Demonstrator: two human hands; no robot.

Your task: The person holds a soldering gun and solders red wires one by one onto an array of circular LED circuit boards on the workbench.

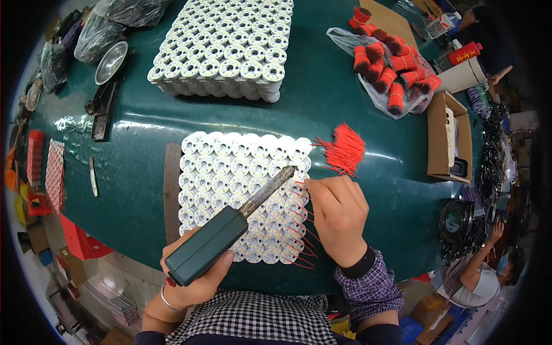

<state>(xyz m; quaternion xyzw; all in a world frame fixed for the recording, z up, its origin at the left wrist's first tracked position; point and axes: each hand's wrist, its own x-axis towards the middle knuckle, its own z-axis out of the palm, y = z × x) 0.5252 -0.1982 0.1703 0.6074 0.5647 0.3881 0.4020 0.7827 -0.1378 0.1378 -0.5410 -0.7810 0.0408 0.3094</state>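
"While the left hand (198,267) was wrapped around the soldering iron (210,244), what was the right hand (339,215) doing?"

"It seemed to pinch a red wire (299,183) at the right edge of the white disc boards (218,184), on the green table (397,172)."

"How far along?"

"Trailing wires (301,235) marked the right column's lower boards; other visible columns looked unwired. A loose wire bundle (345,149) lay beside, a board stack (224,52) beyond; the soldering iron hid some boards."
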